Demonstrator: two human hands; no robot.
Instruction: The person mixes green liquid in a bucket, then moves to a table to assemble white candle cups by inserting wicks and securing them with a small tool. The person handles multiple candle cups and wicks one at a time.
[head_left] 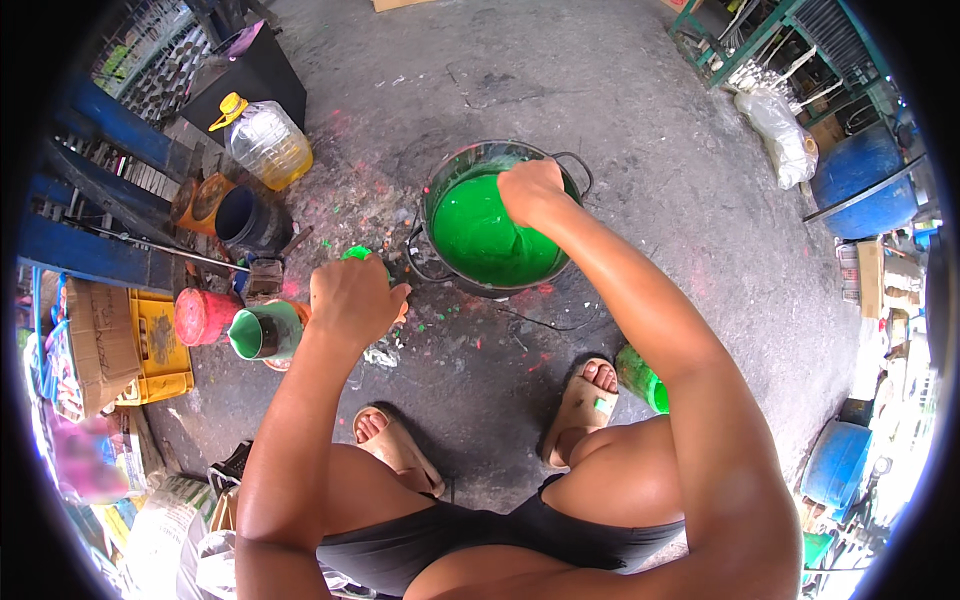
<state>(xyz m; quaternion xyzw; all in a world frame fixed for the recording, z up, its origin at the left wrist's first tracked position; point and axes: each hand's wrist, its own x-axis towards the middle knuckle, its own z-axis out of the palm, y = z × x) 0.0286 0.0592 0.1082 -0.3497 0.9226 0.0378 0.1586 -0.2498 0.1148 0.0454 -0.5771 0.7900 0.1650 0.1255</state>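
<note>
A round dark metal pot (432, 205) with side handles stands on the floor ahead of me, holding thick bright green liquid (480, 228). My right hand (533, 194) is closed over the pot's right side. Its fingers point down toward the liquid, and whatever they grip is hidden behind the hand. Left of the pot, my left hand (352, 298) is curled, its thumb sticking out to the right. Something bright green (357, 253) shows just beyond its knuckles. The hand hides its own fingertips and anything in them.
To the left stand a green-coated pitcher (266, 332), a pink-red container (206, 316), a dark bucket (252, 220) and a clear jug of yellow liquid (270, 150). A green-stained container (642, 378) lies beside my right foot. Blue drums (866, 182) stand far right.
</note>
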